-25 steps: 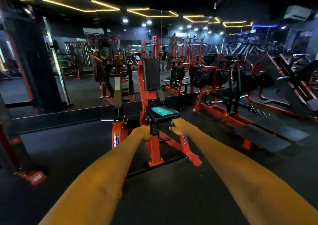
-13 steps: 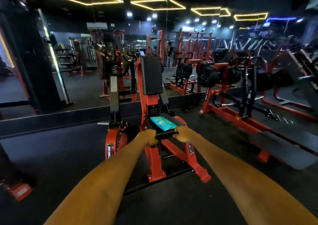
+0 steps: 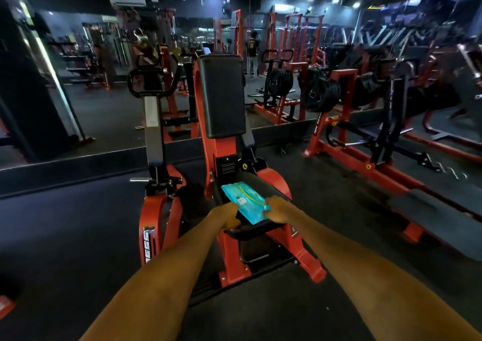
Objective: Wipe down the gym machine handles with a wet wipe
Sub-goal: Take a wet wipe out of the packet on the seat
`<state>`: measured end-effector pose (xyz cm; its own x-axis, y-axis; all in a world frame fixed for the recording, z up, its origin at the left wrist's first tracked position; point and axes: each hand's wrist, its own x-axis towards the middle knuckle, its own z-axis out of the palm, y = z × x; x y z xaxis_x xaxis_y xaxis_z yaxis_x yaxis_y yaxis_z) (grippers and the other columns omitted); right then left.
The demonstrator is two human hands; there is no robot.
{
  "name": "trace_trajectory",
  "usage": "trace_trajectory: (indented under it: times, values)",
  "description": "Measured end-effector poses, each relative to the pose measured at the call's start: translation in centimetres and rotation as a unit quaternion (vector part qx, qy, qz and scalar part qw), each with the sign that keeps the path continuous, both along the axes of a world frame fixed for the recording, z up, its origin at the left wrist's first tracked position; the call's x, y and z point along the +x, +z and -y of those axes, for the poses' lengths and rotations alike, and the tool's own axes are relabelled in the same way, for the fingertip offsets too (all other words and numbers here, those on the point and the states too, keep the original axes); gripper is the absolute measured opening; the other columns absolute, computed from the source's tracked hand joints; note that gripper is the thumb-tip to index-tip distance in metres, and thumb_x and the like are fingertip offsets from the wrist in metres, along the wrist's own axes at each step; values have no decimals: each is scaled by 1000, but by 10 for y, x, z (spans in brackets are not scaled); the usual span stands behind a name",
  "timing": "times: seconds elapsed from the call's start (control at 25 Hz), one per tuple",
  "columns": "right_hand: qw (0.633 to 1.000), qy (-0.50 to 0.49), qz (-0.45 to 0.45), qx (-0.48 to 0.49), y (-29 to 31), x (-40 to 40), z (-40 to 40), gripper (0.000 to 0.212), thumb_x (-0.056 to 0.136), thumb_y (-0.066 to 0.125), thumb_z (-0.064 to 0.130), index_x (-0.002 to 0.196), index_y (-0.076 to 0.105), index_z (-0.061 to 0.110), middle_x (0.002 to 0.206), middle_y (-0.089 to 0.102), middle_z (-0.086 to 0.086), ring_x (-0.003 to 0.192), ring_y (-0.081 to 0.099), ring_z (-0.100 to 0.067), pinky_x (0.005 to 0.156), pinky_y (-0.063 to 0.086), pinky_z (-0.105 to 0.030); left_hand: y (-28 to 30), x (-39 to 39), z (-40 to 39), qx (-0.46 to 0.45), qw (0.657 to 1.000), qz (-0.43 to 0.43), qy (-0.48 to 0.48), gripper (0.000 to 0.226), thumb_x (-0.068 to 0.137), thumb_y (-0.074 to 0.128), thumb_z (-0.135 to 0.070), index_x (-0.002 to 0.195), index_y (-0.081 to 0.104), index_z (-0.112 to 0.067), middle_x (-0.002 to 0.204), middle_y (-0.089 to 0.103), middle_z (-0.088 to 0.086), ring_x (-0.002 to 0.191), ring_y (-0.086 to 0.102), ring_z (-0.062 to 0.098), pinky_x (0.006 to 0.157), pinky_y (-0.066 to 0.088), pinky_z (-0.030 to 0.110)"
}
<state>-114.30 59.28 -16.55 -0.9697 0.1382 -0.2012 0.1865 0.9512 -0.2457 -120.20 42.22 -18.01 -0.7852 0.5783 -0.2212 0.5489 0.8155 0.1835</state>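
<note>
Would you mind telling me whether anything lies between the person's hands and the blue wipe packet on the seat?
Nothing visible does. The blue plastic wet-wipe packet lies flat on the black padded seat of the red machine. The left hand is at its near left edge and the right hand at its near right corner, both already touching it.

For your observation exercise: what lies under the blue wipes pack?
The blue wipes pack lies on the machine's black seat pad, both hands at its near end. The pad beneath it is covered.

Print on the wipes pack (image 3: 245, 201) is too small to read; left hand (image 3: 226, 214) hides its own fingertips.
</note>
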Motion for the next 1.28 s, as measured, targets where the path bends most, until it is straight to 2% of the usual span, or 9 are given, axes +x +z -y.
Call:
trace_trajectory:
  times: [0.24,0.36,0.44,0.6,0.72,0.84,1.0,1.12,1.28]
  values:
    - [995,-74,44,-43,-37,-72,-4,87,80,64,51,140,27,1,142,37,-21,130,38,-35,104,34,-40,-30,-76,-21,40,999,-11,-33,50,91,56,-22,135,42,-2,142,41,16,129,43,29,107,30,33]
    - [993,-99,32,-63,-49,-94,-12,93,66,79,44,135,33,3,138,42,-18,127,42,-33,100,39,-39,-41,-102,-33,20,996,-29,-84,54,93,53,-23,140,37,-2,148,33,16,137,31,25,113,19,29]
    - [984,-118,53,-120,-50,-111,-27,89,61,85,36,130,41,0,133,48,-17,121,49,-30,92,44,-34,-44,-121,-42,30,994,-48,-98,58,91,55,-23,142,34,-2,151,28,15,139,27,24,113,15,27]
    - [978,-56,115,-167,-37,-150,-55,50,62,85,21,102,64,-1,112,66,-15,91,63,-23,76,49,-29,-39,-154,-54,23,994,-66,-88,67,90,58,-27,145,28,-5,155,21,12,142,23,22,112,11,26]
    - [990,19,96,-100,-23,-179,-67,59,66,81,18,118,59,1,121,60,-14,108,58,-26,85,45,-28,-31,-175,-58,28,995,-66,-76,75,88,61,-34,147,24,-6,154,23,11,142,23,22,112,10,27]
    - [996,83,25,-36,-18,-200,-77,66,70,76,16,129,50,9,128,55,-13,116,53,-28,93,44,-33,-22,-191,-60,34,989,-139,-43,66,86,61,-35,141,36,-8,143,41,7,134,36,21,113,10,33]
    - [984,136,-90,71,-20,-199,-84,35,79,57,10,114,51,15,112,61,-11,101,60,-31,79,46,-35,-24,-195,-61,92,976,-189,-55,38,76,69,-25,108,63,-5,106,59,13,103,56,32,97,35,38]
    - [971,193,-125,66,-44,-182,-88,39,81,55,9,120,49,10,113,60,-12,102,56,-34,83,42,-37,-44,-183,-53,137,972,-173,-85,29,71,69,-23,93,64,-6,91,58,12,84,59,32,82,41,35]
    - [961,247,-122,36,-76,-164,-93,47,77,62,23,119,49,8,116,57,-13,105,53,-32,90,40,-37,-70,-163,-42,166,974,-121,-96,33,70,55,-36,89,59,-9,91,58,8,81,59,27,76,41,28]
